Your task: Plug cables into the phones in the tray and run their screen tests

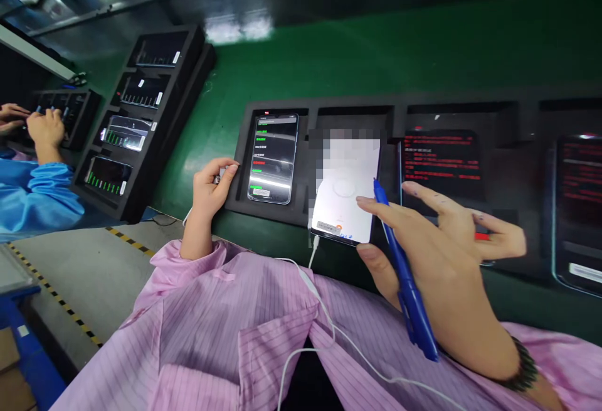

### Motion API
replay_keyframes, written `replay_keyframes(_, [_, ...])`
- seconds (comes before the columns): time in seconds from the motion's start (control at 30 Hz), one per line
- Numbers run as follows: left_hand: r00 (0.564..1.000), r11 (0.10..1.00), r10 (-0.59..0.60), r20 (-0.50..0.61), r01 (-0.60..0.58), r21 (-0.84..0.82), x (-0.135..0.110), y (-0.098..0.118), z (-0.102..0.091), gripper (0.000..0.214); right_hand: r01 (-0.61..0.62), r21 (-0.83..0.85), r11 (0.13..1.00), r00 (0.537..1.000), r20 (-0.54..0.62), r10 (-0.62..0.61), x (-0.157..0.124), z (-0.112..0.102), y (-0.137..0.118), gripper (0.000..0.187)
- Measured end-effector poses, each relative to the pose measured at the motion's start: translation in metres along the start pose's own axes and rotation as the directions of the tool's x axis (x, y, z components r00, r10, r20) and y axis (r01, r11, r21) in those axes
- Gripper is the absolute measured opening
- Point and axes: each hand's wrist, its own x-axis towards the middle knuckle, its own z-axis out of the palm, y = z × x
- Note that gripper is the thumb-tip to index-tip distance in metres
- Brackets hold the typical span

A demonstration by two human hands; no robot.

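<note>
My right hand point(439, 260) holds a blue pen point(407, 282) between thumb and forefinger, the other fingers stretched out. Its forefinger reaches over the lower right of a phone point(345, 210) with a bright white screen, whose upper part is pixelated. A white cable point(315, 251) is plugged into that phone's bottom edge. My left hand point(212, 188) is closed at the left end of a black tray point(277, 211); something small and shiny shows between its fingers, too hidden to name. Beside it in the tray lies a phone point(273, 160) with green, white and red text lines.
Phones with red text point(442, 157) sit in tray slots to the right, one partly behind my hand. At left, a stacked black tray point(141, 116) holds several phones. A co-worker's blue sleeve point(40, 194) and hand are at the far left. The white cable point(329, 323) drapes over my pink smock.
</note>
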Motion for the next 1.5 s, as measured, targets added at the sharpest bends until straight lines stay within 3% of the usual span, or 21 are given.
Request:
replay_keyframes(0.3, [1.000,1.000,-0.020,-0.001,0.020,0.005,-0.0001,-0.0001,0.0000,0.036,0.030,-0.091,0.995,0.995,0.093,-0.021,0.0031,0.0032,-0.0009,0.052])
replay_keyframes(0.53, [0.994,0.994,-0.104,0.024,0.103,0.044,0.0017,0.0039,-0.0019,0.041,0.055,-0.097,0.994,0.994,0.102,-0.045,0.0050,0.0013,-0.0047,0.044])
replay_keyframes(0.87, [0.996,0.996,-0.092,0.004,0.091,0.015,0.0024,0.0054,-0.0010,0.039,0.017,-0.170,0.985,0.999,0.034,-0.011,0.0033,0.0034,-0.0004,0.040])
replay_keyframes(1.1, [0.994,0.994,-0.109,0.012,0.109,0.014,0.0023,0.0038,-0.0004,0.041,0.066,-0.146,0.987,0.995,0.078,-0.055,0.0040,0.0032,-0.0043,0.041])
replay_keyframes(1.3, [0.993,0.993,-0.119,0.004,0.119,0.014,0.0015,0.0031,-0.0001,0.040,0.029,-0.115,0.993,0.988,0.157,-0.011,0.0044,0.0013,-0.0051,0.035])
replay_keyframes(1.5, [0.993,0.992,-0.119,0.018,0.119,0.032,0.0021,0.0037,-0.0007,0.041,0.007,-0.195,0.981,0.999,0.053,0.003,0.0026,0.0057,-0.0008,0.037])
